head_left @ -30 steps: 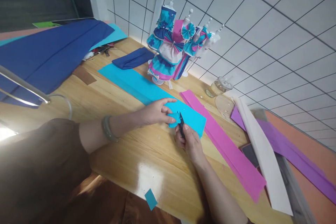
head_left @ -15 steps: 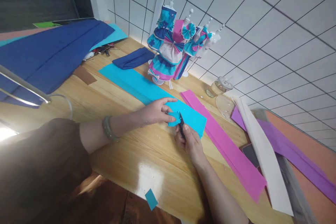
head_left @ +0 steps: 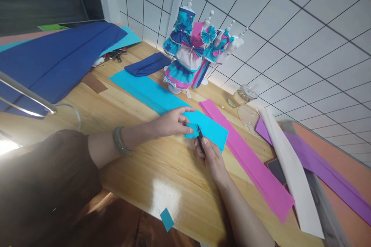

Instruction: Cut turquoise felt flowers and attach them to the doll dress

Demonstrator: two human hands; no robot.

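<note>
Grip (head_left: 213, 156) on scissors (head_left: 200, 139), wooden table (head_left: 133, 173), tiled wall (head_left: 286, 46)

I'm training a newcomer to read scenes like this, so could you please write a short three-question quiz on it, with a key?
1. Which hand holds the black cutting tool?
2. True or false: the left hand holds a small blue piece.
3. Which strip lies nearest the right-hand end in the picture of the long blue strip?
A) White
B) Pink
C) Purple

Key:
1. The right hand.
2. True.
3. B, the pink strip.
</note>
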